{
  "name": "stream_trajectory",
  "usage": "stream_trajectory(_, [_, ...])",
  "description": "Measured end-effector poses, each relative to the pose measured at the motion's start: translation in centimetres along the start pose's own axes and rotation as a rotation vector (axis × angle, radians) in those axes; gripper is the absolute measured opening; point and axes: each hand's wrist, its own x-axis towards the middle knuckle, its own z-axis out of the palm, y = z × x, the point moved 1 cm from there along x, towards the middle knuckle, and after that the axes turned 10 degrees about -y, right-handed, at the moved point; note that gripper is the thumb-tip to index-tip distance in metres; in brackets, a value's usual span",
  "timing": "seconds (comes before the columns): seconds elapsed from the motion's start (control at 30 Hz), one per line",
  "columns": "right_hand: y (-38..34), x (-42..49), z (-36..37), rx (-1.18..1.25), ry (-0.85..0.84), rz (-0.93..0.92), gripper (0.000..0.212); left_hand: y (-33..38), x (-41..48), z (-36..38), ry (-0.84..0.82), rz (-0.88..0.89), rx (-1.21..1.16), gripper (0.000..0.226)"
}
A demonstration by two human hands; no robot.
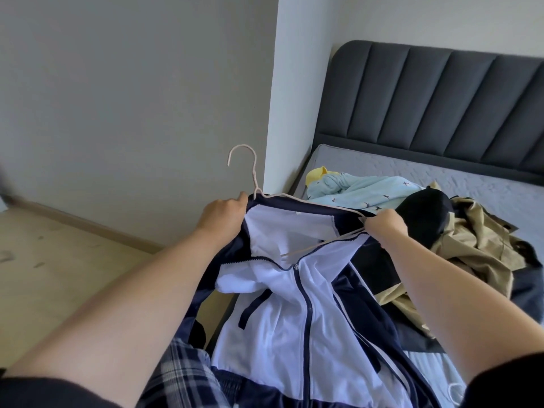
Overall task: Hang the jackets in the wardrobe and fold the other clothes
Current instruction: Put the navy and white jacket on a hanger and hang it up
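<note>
1. A navy jacket (pixel 297 304) with white lining is held up over the near left corner of the bed (pixel 441 178), on a hanger (pixel 253 184).
2. Left hand (pixel 220 216): fingers clenched on the collar. Right hand (pixel 385 228): fingers clenched on jacket shoulder and hanger arm.
3. Risk: the shoulder is judged likely to slip off if the wire is released.
4. Open floor (pixel 59 260) lies left; a clothes pile (pixel 459 231) crowds the right.
</note>
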Motion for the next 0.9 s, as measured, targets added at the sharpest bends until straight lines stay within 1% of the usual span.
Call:
stream_trajectory(0.07, [0.4,0.1,0.1,0.057,0.065,0.053,0.016,1.0,0.0,-0.7,0.076,0.099,0.0,0.022])
stream_trajectory(0.13, [0.1,0.2,0.4,0.072,0.109,0.067,0.016,2.3,-0.6,-1.2,0.206,0.3,0.11,0.029])
stream_trajectory(0.17, [-0.2,0.1,0.6,0.069,0.115,0.062,0.016,2.9,-0.8,-1.2,0.274,0.366,0.184,0.034])
stream_trajectory(0.2, [-0.7,-0.1,0.8,0.06,0.105,0.046,0.015,3.4,-0.9,-1.1,0.277,0.381,0.223,0.037])
stream_trajectory(0.27, [-1.9,-0.6,1.0,0.039,0.059,-0.017,0.013,3.9,-0.8,-0.9,0.235,0.348,0.236,0.038])
stream_trajectory(0.3, [-2.8,-1.1,1.0,0.038,0.04,-0.056,0.011,4.0,-0.8,-0.8,0.204,0.318,0.246,0.033])
stream_trajectory(0.33, [-3.8,-1.7,1.0,0.052,0.023,-0.106,0.011,4.1,-0.8,-0.6,0.135,0.294,0.254,0.024])
stream_trajectory(0.37, [-5.2,-2.5,1.0,0.089,0.004,-0.183,0.012,4.2,-0.8,-0.1,0.055,0.275,0.248,0.018])
stream_trajectory(0.43, [-8.4,-4.7,1.0,0.245,-0.069,-0.398,0.018,4.4,-0.6,1.2,-0.111,0.237,0.142,0.026])
stream_trajectory(0.47, [-9.9,-5.9,1.0,0.35,-0.113,-0.509,0.02,4.5,-0.6,1.4,-0.148,0.201,0.062,0.027])
stream_trajectory(0.5, [-11.1,-6.9,0.8,0.439,-0.155,-0.599,0.021,4.6,-0.6,1.5,-0.147,0.152,-0.032,0.026])
stream_trajectory(0.53, [-12.0,-7.6,0.6,0.472,-0.187,-0.658,0.022,4.5,-0.4,1.5,-0.128,0.087,-0.147,0.022])
stream_trajectory(0.57, [-12.6,-8.0,0.3,0.441,-0.209,-0.685,0.026,4.1,-0.1,1.3,-0.098,0.018,-0.277,0.016])
stream_trajectory(0.6, [-12.7,-8.0,-0.1,0.331,-0.205,-0.685,0.033,3.6,0.2,1.0,-0.062,-0.044,-0.413,0.012])
stream_trajectory(0.63, [-12.5,-7.7,-0.3,0.145,-0.159,-0.668,0.038,3.2,0.4,0.5,-0.02,-0.087,-0.531,0.011])
stream_trajectory(0.67, [-12.0,-7.2,-0.3,-0.072,-0.073,-0.654,0.038,2.9,0.5,0.0,0.034,-0.107,-0.607,0.015])
stream_trajectory(0.7, [-11.6,-6.9,-0.3,-0.249,0.008,-0.667,0.034,2.8,0.6,-0.8,0.079,-0.107,-0.643,0.019])
stream_trajectory(0.73, [-11.2,-6.7,-0.2,-0.344,0.055,-0.708,0.028,2.8,0.6,-1.5,0.116,-0.104,-0.664,0.024])
stream_trajectory(0.77, [-11.1,-6.6,0.0,-0.37,0.059,-0.751,0.025,2.8,0.6,-2.4,0.139,-0.102,-0.667,0.028])
stream_trajectory(0.8, [-11.1,-6.7,0.0,-0.322,0.033,-0.771,0.023,2.6,0.8,-3.3,0.152,-0.106,-0.654,0.033])
stream_trajectory(0.87, [-12.3,-6.7,-0.6,-0.149,0.0,-0.749,0.017,1.7,1.4,-5.5,0.171,-0.111,-0.626,0.04])
stream_trajectory(0.9, [-13.3,-6.8,-1.0,-0.078,0.008,-0.73,0.016,1.1,1.9,-6.7,0.181,-0.11,-0.625,0.039])
